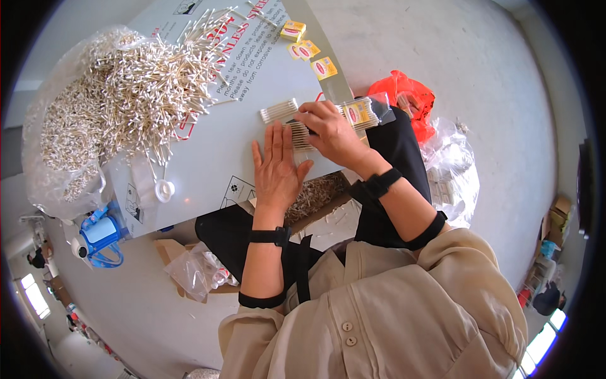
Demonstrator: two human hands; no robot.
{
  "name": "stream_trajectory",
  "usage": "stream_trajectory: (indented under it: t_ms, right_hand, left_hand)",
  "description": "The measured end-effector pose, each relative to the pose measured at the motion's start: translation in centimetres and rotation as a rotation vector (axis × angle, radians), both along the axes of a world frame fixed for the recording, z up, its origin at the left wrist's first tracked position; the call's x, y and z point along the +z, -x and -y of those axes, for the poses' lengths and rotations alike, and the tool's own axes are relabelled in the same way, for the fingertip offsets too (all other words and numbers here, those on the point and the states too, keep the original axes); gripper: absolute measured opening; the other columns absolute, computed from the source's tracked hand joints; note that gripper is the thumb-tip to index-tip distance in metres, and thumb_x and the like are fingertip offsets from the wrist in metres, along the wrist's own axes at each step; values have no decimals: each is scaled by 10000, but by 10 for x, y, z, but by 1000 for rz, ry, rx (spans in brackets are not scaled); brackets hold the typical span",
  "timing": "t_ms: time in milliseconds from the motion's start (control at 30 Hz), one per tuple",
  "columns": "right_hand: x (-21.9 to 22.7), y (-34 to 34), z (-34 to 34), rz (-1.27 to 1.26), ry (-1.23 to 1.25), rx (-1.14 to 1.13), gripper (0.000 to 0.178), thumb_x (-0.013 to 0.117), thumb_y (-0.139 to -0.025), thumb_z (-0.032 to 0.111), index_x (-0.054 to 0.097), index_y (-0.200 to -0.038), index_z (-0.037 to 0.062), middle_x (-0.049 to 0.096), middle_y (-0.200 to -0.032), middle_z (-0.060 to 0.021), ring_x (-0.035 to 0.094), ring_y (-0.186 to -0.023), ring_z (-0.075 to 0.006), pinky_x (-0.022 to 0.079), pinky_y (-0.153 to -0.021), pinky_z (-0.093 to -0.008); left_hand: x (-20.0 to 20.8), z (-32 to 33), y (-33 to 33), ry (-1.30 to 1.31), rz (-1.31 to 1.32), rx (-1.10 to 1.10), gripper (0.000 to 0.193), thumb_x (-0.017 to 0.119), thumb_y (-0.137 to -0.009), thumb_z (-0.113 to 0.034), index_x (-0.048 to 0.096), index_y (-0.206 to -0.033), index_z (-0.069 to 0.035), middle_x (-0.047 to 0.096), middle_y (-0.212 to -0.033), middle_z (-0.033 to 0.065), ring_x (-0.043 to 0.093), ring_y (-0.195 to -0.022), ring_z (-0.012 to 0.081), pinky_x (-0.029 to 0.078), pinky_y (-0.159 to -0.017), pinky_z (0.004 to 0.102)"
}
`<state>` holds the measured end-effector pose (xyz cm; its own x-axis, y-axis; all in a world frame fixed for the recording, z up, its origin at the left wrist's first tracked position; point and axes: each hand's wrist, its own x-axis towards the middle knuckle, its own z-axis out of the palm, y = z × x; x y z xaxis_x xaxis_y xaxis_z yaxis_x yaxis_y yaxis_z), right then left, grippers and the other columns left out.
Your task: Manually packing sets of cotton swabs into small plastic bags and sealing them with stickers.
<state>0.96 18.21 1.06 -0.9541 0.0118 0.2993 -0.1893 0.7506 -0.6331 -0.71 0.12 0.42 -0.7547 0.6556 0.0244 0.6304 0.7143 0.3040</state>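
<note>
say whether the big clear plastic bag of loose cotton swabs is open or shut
Open: white-tipped swabs spill from the clear plastic bag onto the grey table.

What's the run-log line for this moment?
left hand: palm down beside swab row | right hand: fingers curled at same row | nearby: second swab row, loose swab heap

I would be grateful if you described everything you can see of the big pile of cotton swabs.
The pile of cotton swabs is a large, tangled heap of thin, straight sticks, pale and wood-like in look, with white tips. It lies on the left part of the tabletop, partly inside a crumpled, clear plastic bag, and spills out rightward and toward the far edge. The sticks point every way, with strays at the fringe. Neither the left hand nor the right hand touches it.
</note>
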Motion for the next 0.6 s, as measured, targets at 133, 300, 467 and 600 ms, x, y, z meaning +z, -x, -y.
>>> stream_trajectory:
  t_ms: [133, 300, 467, 600]
  right_hand:
    - [0, -20, 3, 1, -265, 138, 437, 657, -769, 135, 612, -1199, 75, 514, -1353, -76, 442, -1272, -271, 385, -1020, -415]
    - [-3, -23, 1, -59, -407, 159, 415, 599, -799, 190, 617, -1200, 86, 516, -1371, -47, 448, -1278, -244, 359, -1037, -420]
    - [-8, -19, -4, -108, -378, 148, 398, 580, -791, 199, 641, -1175, 113, 556, -1327, -2, 460, -1261, -225, 358, -1038, -411]
    - [-9, -16, -9, -103, -401, 167, 405, 585, -809, 206, 629, -1203, 120, 554, -1333, 9, 461, -1266, -228, 351, -1044, -432]
  left_hand:
    - [2, -2, 1, 23, 6, 15, 801, 620, -867, -410, 270, -1482, -33, 203, -1573, 126, 168, -1462, 265, 112, -1172, 518]
    - [2, -2, 1, 42, -9, 16, 806, 607, -873, -422, 260, -1490, -38, 188, -1578, 118, 159, -1464, 259, 105, -1176, 512]
    - [1, -8, -4, 55, -21, 47, 805, 589, -879, -440, 257, -1493, -38, 183, -1580, 115, 150, -1466, 260, 102, -1176, 513]
    - [-1, -12, -7, 43, -19, 95, 811, 580, -882, -455, 256, -1492, -31, 183, -1579, 124, 145, -1467, 270, 98, -1175, 512]
